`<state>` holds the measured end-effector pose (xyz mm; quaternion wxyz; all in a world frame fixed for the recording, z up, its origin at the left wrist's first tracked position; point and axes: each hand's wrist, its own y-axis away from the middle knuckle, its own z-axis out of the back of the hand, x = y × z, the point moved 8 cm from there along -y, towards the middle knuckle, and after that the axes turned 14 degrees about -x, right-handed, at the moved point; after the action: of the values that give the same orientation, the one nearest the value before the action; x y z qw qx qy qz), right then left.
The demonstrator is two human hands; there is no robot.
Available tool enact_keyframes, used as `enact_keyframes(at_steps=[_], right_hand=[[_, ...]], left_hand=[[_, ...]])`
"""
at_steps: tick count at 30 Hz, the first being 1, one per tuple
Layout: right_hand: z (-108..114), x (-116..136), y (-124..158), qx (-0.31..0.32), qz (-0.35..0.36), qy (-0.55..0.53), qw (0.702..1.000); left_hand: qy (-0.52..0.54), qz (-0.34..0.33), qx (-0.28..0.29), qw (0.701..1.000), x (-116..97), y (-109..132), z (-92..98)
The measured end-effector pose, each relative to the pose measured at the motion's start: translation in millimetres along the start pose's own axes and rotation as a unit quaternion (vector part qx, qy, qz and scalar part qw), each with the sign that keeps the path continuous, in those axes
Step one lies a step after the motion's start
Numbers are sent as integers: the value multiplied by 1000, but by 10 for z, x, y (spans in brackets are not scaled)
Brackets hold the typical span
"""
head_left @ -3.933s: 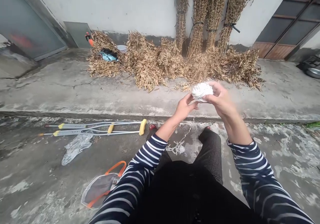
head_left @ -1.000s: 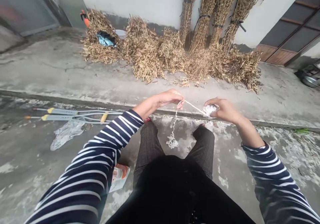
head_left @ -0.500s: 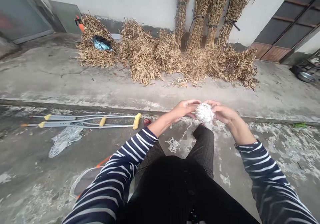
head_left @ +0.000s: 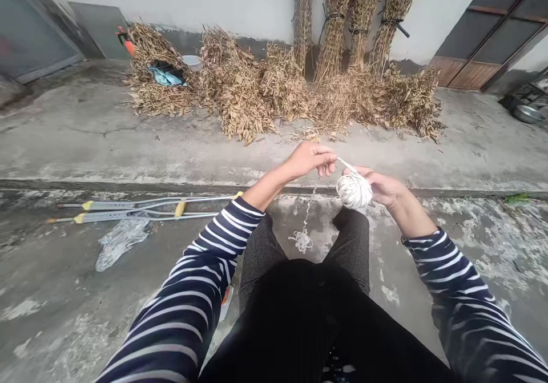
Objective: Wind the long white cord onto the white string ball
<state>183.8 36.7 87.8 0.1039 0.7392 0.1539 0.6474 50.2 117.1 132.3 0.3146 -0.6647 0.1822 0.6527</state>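
My right hand (head_left: 384,187) is closed around the right side of a ball of white cord (head_left: 354,190), which it holds up in front of my knees. To the left and slightly higher, my left hand (head_left: 311,159) pinches the white cord (head_left: 346,164), drawn straight between its fingertips and the ball. From below my left hand the cord hangs down to a loose tangle of cord (head_left: 302,240) on the ground between my legs. The far fingers of my right hand are partly hidden behind the ball.
Crutches (head_left: 141,210) and a clear plastic bag (head_left: 122,240) lie on the ground at left. A concrete step edge (head_left: 265,189) runs across ahead. Dried plant stalks (head_left: 244,97) are heaped along the wall, with tied bundles (head_left: 334,29) upright behind. A metal basin (head_left: 528,113) sits far right.
My left hand has left the ball's side and moved up and left, pulling a length of cord taut. The ball has shifted slightly right in my right hand.
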Motion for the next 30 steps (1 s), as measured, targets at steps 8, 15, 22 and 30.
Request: enact_keyframes(at_steps=[8, 15, 22, 30], right_hand=[[-26, 230, 54, -51, 60, 117, 990], [-254, 348, 58, 39, 98, 132, 986], [-280, 271, -20, 44, 75, 0, 996], [3, 468, 28, -33, 71, -31, 996]], left_hand=[[5, 62, 100, 993, -183, 96, 17], [-61, 115, 154, 980, 70, 103, 121], [49, 139, 162, 976, 392, 132, -78], [109, 157, 73, 979, 848, 175, -190]])
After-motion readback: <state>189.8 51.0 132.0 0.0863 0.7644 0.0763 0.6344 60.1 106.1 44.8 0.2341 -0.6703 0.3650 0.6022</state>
